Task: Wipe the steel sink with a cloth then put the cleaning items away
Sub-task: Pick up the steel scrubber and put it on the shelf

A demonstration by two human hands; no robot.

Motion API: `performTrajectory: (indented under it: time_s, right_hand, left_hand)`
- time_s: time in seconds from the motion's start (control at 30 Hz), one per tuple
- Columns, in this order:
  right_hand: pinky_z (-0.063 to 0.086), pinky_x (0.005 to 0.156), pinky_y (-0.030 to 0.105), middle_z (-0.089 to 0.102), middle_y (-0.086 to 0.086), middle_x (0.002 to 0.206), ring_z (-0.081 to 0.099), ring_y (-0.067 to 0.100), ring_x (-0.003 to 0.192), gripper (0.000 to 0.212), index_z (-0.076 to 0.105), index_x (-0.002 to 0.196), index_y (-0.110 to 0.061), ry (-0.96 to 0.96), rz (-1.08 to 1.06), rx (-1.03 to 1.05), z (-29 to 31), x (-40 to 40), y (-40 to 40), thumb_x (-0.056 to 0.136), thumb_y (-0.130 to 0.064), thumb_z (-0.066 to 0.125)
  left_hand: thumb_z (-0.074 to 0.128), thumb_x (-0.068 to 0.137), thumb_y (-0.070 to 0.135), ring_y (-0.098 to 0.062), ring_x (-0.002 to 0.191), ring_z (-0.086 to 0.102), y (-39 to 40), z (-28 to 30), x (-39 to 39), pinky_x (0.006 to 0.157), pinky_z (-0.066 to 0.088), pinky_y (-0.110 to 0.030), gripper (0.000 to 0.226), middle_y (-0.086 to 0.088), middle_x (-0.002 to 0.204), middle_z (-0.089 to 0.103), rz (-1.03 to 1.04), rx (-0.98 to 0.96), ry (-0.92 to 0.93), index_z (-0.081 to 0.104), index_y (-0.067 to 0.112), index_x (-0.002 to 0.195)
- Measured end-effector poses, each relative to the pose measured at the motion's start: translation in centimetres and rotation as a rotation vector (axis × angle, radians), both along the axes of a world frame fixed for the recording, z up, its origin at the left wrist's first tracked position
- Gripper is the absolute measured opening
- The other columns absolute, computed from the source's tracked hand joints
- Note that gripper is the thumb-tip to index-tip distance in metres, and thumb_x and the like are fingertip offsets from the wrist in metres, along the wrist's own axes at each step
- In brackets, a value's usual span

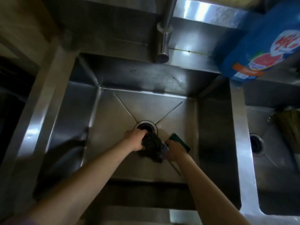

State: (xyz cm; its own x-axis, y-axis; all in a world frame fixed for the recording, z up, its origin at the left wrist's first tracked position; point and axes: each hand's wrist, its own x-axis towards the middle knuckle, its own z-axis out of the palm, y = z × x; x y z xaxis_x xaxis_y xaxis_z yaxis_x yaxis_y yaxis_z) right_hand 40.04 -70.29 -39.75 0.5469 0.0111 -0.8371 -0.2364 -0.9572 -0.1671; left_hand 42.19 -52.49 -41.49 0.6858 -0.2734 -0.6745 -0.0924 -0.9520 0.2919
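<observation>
Here, seen from above, a person is reaching both bare arms down into a deep steel sink (pixel 68 111). The left hand (pixel 135 139) is curling its fingers round a dark, crumpled cloth (pixel 153 147) that is lying on the sink floor just in front of the round drain (pixel 146 125), and the hand is partly covering the drain's near rim. The right hand (pixel 174 151) is gripping a green sponge (pixel 179 141), its fingers folding round the near end while the far end is sticking out toward the right wall. The cloth is sitting between the two hands and is touching both. Creases in the sink floor are running from the corners to the drain. A steel tap (pixel 164 39) is hanging over the back wall, its spout pointing down into the sink. At the upper right, a blue bottle (pixel 253 51) with a pink fruit label is standing on the steel surface (pixel 203 18) behind the sink. To the right, a second basin (pixel 276 168) with its own drain is lying beside the first, with a dim object at its far end too dark to identify.
</observation>
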Motion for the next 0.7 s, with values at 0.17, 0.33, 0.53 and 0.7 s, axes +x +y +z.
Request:
performTrajectory:
  time_s: [0.17, 0.33, 0.53, 0.7]
  right_hand:
    - [0.049, 0.085, 0.035, 0.064, 0.008, 0.116, 0.060, 0.028, 0.108, 0.038, 0.059, 0.116, -0.012, 0.026, -0.021, 0.062, -1.7, 0.0, -0.2, 0.080, -0.020, 0.070]
    - [0.044, 0.069, 0.029, 0.062, 0.007, 0.095, 0.058, 0.021, 0.087, 0.018, 0.053, 0.076, -0.018, 0.034, -0.095, 0.083, -3.1, -0.3, -0.4, 0.077, -0.016, 0.071]
    - [0.044, 0.071, 0.028, 0.063, 0.010, 0.105, 0.053, 0.016, 0.087, 0.028, 0.059, 0.104, -0.007, 0.034, -0.206, 0.163, -3.7, 0.0, -0.4, 0.080, -0.014, 0.071]
    - [0.046, 0.073, 0.029, 0.060, 0.008, 0.102, 0.056, 0.019, 0.090, 0.032, 0.057, 0.106, -0.007, 0.006, -0.260, 0.190, -3.5, 0.1, -0.4, 0.078, -0.011, 0.072]
  left_hand:
    - [0.073, 0.075, 0.040, -0.030, 0.115, 0.054, -0.9, -2.5, -0.7, 0.092, 0.047, -0.038, 0.086, -0.009, 0.128, 0.053, -0.065, 0.098, 0.075, 0.026, 0.020, 0.145]
    - [0.072, 0.076, 0.038, -0.031, 0.111, 0.057, -1.0, -3.8, -1.6, 0.093, 0.048, -0.040, 0.069, -0.008, 0.123, 0.057, 0.085, 0.078, 0.127, 0.038, 0.018, 0.133]
    - [0.073, 0.075, 0.039, -0.029, 0.114, 0.055, -0.9, -4.3, -1.9, 0.094, 0.046, -0.040, 0.069, -0.006, 0.124, 0.057, 0.142, 0.057, 0.139, 0.039, 0.020, 0.132]
    - [0.069, 0.080, 0.028, -0.030, 0.108, 0.056, -0.8, -4.0, -2.0, 0.088, 0.047, -0.037, 0.052, -0.008, 0.120, 0.058, 0.287, -0.073, 0.140, 0.044, 0.019, 0.125]
